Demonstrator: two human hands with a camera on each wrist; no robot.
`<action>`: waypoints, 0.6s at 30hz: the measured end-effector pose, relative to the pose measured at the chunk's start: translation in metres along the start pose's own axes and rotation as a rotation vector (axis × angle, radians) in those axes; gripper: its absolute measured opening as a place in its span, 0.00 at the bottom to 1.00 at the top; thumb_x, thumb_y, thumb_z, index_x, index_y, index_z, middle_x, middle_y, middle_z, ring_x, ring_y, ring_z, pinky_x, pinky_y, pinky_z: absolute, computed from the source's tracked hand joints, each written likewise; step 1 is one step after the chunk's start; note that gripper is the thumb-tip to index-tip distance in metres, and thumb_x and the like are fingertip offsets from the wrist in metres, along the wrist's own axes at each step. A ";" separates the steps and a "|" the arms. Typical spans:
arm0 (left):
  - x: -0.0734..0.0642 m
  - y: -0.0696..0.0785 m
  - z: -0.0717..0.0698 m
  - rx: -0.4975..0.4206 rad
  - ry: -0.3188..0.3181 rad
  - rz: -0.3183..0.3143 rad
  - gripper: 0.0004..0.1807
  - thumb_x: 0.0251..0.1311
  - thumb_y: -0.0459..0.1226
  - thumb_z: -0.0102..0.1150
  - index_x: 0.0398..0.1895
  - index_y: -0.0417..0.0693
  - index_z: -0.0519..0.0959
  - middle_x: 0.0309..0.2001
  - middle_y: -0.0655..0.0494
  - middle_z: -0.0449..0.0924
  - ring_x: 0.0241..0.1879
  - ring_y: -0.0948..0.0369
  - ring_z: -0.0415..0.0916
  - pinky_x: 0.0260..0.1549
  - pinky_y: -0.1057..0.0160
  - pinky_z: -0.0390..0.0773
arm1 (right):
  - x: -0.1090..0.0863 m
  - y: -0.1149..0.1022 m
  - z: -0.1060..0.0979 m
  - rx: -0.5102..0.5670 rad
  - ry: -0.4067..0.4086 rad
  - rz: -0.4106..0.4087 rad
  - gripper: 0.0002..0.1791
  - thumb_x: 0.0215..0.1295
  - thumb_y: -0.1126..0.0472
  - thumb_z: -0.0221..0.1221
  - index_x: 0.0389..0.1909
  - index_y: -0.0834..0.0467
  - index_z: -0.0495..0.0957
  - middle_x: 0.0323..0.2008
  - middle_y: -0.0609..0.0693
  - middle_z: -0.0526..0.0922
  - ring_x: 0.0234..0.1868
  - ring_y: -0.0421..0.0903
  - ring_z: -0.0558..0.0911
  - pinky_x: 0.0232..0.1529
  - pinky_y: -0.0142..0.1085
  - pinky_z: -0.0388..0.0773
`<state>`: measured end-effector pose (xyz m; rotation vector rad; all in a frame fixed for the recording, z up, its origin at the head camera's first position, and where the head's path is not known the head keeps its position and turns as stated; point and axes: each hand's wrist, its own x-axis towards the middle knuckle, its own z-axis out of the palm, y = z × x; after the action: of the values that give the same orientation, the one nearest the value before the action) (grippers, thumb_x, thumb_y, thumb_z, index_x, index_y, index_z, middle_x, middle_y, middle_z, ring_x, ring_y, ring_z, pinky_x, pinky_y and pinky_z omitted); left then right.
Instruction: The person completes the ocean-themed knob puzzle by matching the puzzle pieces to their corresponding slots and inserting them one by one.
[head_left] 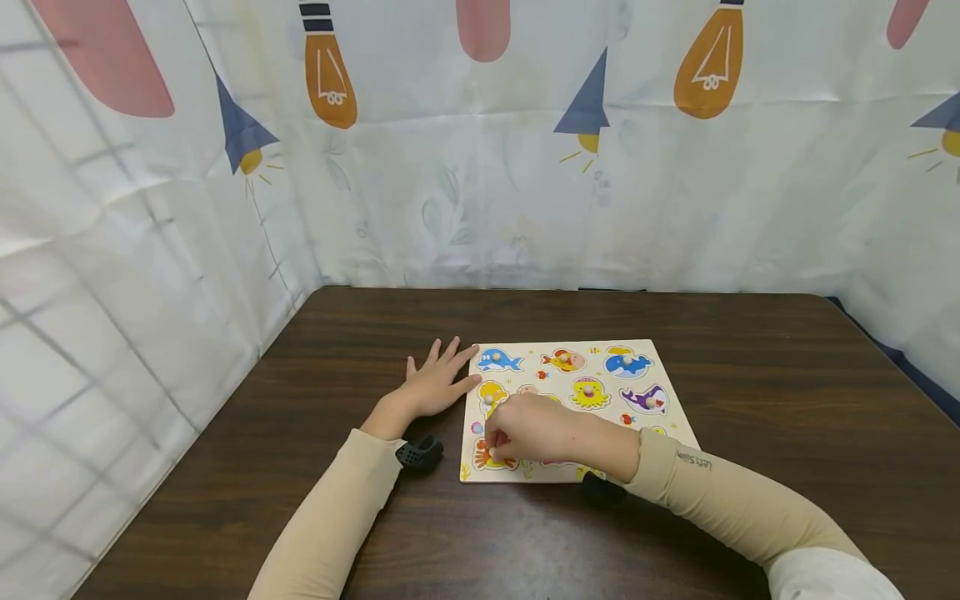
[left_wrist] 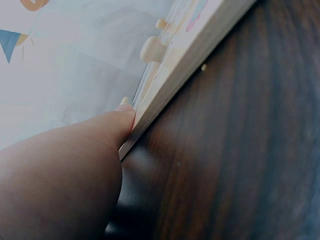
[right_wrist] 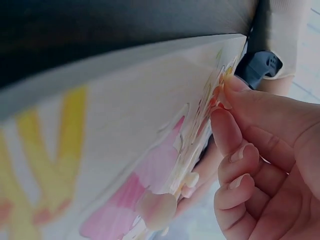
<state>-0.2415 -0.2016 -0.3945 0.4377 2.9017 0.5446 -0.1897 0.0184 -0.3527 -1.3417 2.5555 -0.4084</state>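
A wooden peg puzzle board [head_left: 530, 354] with sea-animal pieces lies on the table. My left hand [head_left: 435, 387] rests at its left edge, fingers spread, the thumb [left_wrist: 122, 120] touching the board's side and top. Over the lower left corner, my right hand [head_left: 528, 425] pinches the orange crab piece [head_left: 483, 458] by its knob between thumb and forefinger; the other fingers curl in. The crab sits at its slot; whether it is fully flat I cannot tell. A pink piece [right_wrist: 155, 175] with a round knob shows beside it. My right hand and wrist hide part of the board's middle and bottom row.
On the board are a blue dolphin [head_left: 498, 360], a red-and-yellow fish [head_left: 562, 360], a blue whale [head_left: 628, 365], a yellow octopus [head_left: 590, 393] and a purple whale [head_left: 647, 400]. The dark wooden table [head_left: 750, 375] extends around it, with a patterned curtain [head_left: 480, 200] behind.
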 end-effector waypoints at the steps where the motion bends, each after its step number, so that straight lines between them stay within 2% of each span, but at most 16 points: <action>1: 0.000 0.000 0.000 -0.001 -0.003 -0.001 0.37 0.78 0.58 0.43 0.84 0.61 0.50 0.83 0.45 0.37 0.80 0.41 0.29 0.66 0.23 0.31 | 0.000 0.000 0.000 0.003 0.001 0.002 0.04 0.64 0.59 0.71 0.30 0.51 0.88 0.16 0.33 0.75 0.24 0.31 0.73 0.51 0.46 0.71; 3: 0.000 0.001 -0.001 -0.006 -0.005 -0.002 0.37 0.78 0.58 0.43 0.84 0.61 0.50 0.83 0.45 0.37 0.80 0.41 0.28 0.66 0.23 0.31 | -0.001 0.000 0.000 0.009 0.005 0.005 0.04 0.64 0.59 0.71 0.30 0.51 0.88 0.16 0.33 0.75 0.24 0.31 0.74 0.48 0.44 0.70; 14: 0.000 0.000 0.000 -0.009 -0.001 0.005 0.37 0.78 0.57 0.44 0.84 0.59 0.50 0.83 0.45 0.37 0.80 0.40 0.29 0.66 0.23 0.30 | -0.002 0.001 0.003 0.021 0.022 0.017 0.03 0.64 0.58 0.71 0.35 0.53 0.90 0.18 0.33 0.78 0.25 0.30 0.75 0.53 0.46 0.70; 18: 0.001 0.000 0.000 -0.006 0.002 0.004 0.37 0.78 0.57 0.44 0.84 0.59 0.50 0.83 0.45 0.37 0.80 0.40 0.29 0.66 0.23 0.31 | -0.002 0.001 0.003 0.020 0.030 0.010 0.04 0.64 0.58 0.72 0.37 0.54 0.91 0.21 0.35 0.80 0.25 0.31 0.75 0.49 0.42 0.72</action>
<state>-0.2427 -0.2014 -0.3947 0.4425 2.9008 0.5545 -0.1882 0.0205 -0.3558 -1.3252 2.5742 -0.4539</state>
